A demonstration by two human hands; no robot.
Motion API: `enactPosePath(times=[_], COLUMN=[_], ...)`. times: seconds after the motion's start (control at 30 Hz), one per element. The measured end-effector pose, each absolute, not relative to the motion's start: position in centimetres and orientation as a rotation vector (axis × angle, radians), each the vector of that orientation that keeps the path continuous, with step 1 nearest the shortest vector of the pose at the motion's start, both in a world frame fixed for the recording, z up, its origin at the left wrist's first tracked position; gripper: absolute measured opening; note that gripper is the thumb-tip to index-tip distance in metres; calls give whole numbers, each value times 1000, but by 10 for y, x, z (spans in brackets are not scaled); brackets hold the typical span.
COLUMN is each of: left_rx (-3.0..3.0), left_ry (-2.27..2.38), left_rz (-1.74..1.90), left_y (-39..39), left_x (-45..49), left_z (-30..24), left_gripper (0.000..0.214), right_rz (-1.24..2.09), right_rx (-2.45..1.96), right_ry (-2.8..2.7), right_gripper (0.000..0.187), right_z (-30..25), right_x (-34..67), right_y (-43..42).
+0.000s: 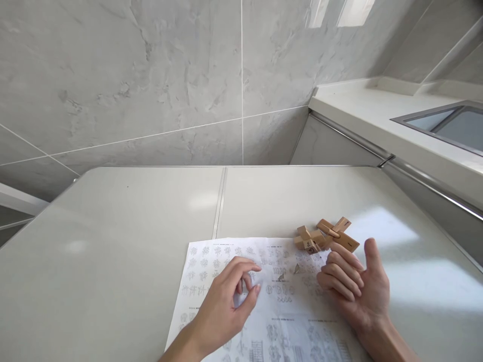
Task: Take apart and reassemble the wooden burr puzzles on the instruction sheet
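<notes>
My left hand (230, 299) is over the left part of a printed paper sheet (287, 332), fingers curved and a gap between thumb and fingertips, with nothing in it. To the right, my right hand (358, 286) is turned palm up at the sheet's right side. Its thumb sticks out and its fingers are loosely bent; no object shows in it. Just beyond those fingers lie two wooden interlocking puzzles. The nearer-left wooden puzzle (308, 239) is a chunky cross of blocks with dark marks. Beside it, the other wooden puzzle (338, 234) has flat crossed slats, one marked.
The sheet carries rows of small line drawings and lies on a pale table (113, 251) with a metal seam (220, 201). A grey marbled wall (151, 75) rises behind. At right stands a white counter (354, 105) with a metal-framed sink or opening (449, 123).
</notes>
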State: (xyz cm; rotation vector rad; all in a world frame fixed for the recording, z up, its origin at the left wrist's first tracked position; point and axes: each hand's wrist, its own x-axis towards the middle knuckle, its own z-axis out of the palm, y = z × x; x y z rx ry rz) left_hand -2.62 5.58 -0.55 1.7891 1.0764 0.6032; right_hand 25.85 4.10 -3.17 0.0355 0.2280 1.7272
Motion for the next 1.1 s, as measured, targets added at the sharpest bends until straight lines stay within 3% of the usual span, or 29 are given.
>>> enactPosePath(times=[0.7,1.1], left_rx=[1810,1830], left_ry=[1089,1086], left_rz=[603,622], left_y=[56,56], left_x=[-26,-25], left_z=[-7,-4], left_gripper=[22,20], right_rz=[1688,1740], right_rx=[39,33], right_ry=[250,198], right_gripper=[40,40], right_z=[-39,-43], right_x=[270,273], right_y=[47,47])
